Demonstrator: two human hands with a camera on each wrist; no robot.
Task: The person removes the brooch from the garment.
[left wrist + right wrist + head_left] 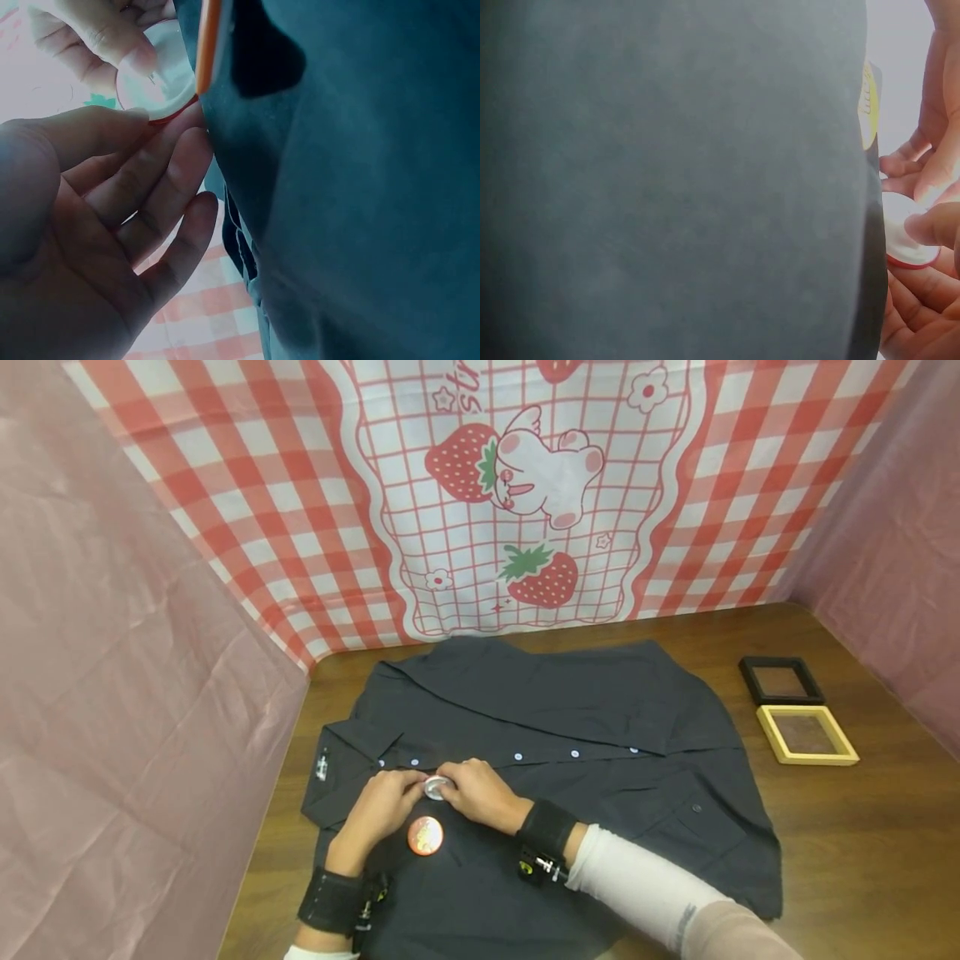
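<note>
Both hands meet over a dark grey button shirt [570,710] spread on the table. Between them is a round pin-back badge [437,787], its silvery back turned up and a red rim showing in the wrist views. My left hand [384,806] pinches the badge's edge between thumb and fingers. From the other side my right hand [480,793] grips it, the thumb [139,64] lying over the back near a thin pin wire [152,77]. Just below the hands, a second round orange-red badge [425,836] lies face up on the shirt front.
At the right of the wooden table [862,827] lie a black square frame [782,681] and a yellow one [807,735]. A red-checked strawberry cloth [300,527] hangs behind, and pink fabric [150,693] walls both sides.
</note>
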